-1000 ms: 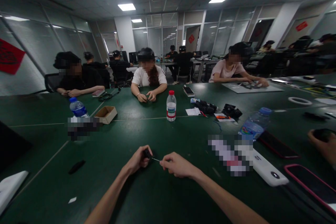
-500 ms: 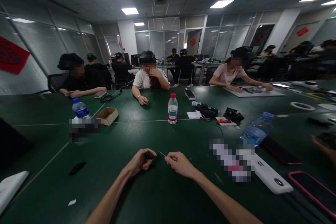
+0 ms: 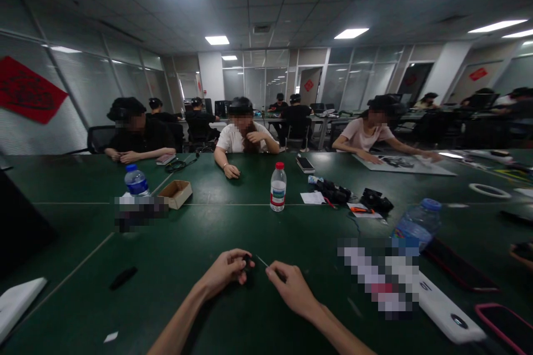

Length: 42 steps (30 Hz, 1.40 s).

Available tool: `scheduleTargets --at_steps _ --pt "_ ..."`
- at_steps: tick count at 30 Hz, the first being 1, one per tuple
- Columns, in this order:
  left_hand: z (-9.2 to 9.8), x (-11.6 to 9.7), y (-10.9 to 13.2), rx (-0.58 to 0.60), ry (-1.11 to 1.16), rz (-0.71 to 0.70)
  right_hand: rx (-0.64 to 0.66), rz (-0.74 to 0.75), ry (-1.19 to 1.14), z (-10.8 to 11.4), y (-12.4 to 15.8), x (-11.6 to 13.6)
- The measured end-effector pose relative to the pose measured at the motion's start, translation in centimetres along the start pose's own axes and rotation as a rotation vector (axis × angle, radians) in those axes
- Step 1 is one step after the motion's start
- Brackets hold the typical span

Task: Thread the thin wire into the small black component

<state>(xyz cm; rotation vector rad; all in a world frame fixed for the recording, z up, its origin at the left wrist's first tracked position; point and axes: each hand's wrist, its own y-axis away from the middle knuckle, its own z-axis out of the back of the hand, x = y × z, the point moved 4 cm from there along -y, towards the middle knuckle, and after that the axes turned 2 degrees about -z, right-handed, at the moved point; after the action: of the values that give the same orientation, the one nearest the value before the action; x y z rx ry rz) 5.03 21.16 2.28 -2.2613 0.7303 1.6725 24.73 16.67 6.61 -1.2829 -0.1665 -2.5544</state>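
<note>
My left hand is closed around a small black object just above the green table. My right hand pinches a thin light pin or wire whose far tip points at the black object. The two hands are close together, near the table's front edge, with both forearms reaching in from below.
A water bottle with a red cap stands ahead, a blue-capped bottle and a cardboard box to the left. A lying bottle, white device and phones lie right. A small black piece lies left. Several people sit opposite.
The camera has tilted up, so the hands sit lower in view. The thin pin, earlier against the black object, now angles up and stands a little off it.
</note>
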Motion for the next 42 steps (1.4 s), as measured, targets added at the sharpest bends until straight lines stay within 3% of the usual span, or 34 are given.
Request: scheduleTargets --at_steps 14,24,30,42 --pt "0.2 0.2 0.3 -0.012 0.113 -0.022 -0.007 0.004 0.147 0.2 0.3 -0.4" --pt "0.4 1.7 -0.3 -0.047 -0.125 -0.014 0.015 0.081 0.227 0.2 1.0 -0.1" --pt "-0.2 0.9 0.2 -0.021 -0.141 -0.126 0.007 0.121 0.250 0.0 1.2 -0.1" --pt "-0.1 0.5 -0.2 -0.010 -0.143 -0.074 -0.064 0.212 0.444 0.1 0.2 -1.4"
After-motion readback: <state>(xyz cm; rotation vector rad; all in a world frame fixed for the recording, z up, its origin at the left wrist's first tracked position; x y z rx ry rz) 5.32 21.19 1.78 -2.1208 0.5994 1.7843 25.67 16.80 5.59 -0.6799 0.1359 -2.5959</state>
